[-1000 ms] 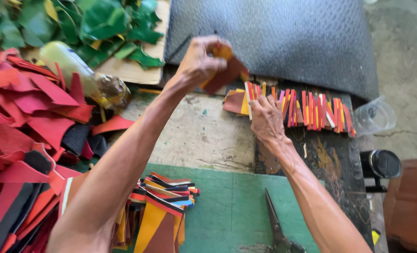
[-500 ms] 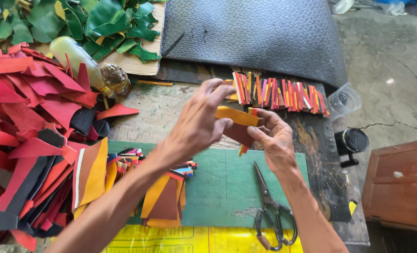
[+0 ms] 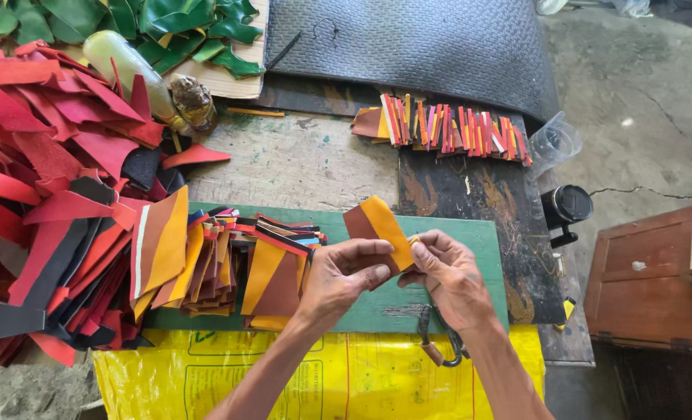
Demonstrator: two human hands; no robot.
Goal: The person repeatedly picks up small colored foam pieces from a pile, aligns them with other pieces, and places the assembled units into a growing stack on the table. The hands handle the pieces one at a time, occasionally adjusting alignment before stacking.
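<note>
Both hands hold one brown-and-orange leather piece (image 3: 377, 229) above the green cutting mat (image 3: 439, 303). The left hand (image 3: 346, 276) and right hand (image 3: 447, 276) pinch it with closed fingers. Keeping its edges aligned likely matters.

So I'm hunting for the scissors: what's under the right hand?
Under the right hand lies the green cutting mat, with scissor handles poking out below the wrist. The blades are covered by the hand, so they cannot be seen.
</note>
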